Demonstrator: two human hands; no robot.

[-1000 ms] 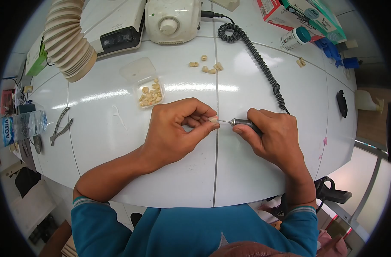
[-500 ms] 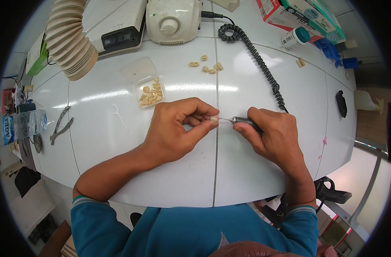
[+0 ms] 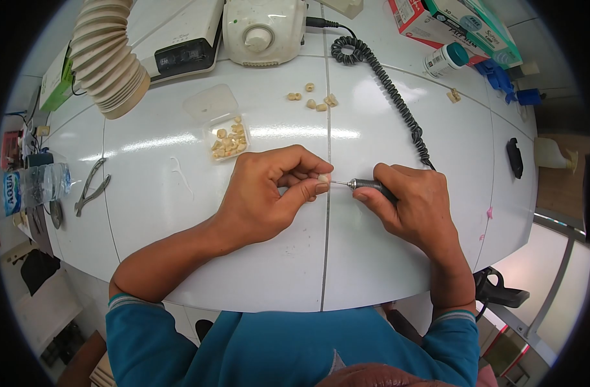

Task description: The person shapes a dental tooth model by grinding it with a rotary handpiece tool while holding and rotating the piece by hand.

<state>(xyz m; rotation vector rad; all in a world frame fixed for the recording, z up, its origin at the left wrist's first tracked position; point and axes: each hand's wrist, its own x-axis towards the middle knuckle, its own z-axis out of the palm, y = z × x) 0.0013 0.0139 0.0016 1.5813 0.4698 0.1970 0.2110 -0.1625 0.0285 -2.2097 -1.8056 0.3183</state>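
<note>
Between thumb and fingers, my left hand point(image 3: 266, 190) pinches a small cream dental crown point(image 3: 323, 178). My right hand point(image 3: 414, 203) is wrapped round a dark rotary handpiece point(image 3: 374, 187), its thin metal bur pointing left at the crown. The bur's tip reaches the crown's edge; whether it touches cannot be made out. A coiled black cord point(image 3: 398, 90) runs from the handpiece up to a white control unit point(image 3: 263, 35) with a round knob. Just beyond my left hand, a clear lidded box point(image 3: 210, 137) holds several similar crowns.
More loose crowns point(image 3: 311, 103) lie behind the hands. Pliers point(image 3: 90, 188) and a water bottle point(image 3: 40, 187) are at the left. A ribbed suction hose point(image 3: 104, 58) hangs at the back left. A jar point(image 3: 445, 59) and glove boxes point(image 3: 437, 29) stand back right; a black object point(image 3: 514, 158) lies right.
Both hands stay almost in place. The crown appears slightly turned in my left fingers, and the bur remains at its edge.
</note>
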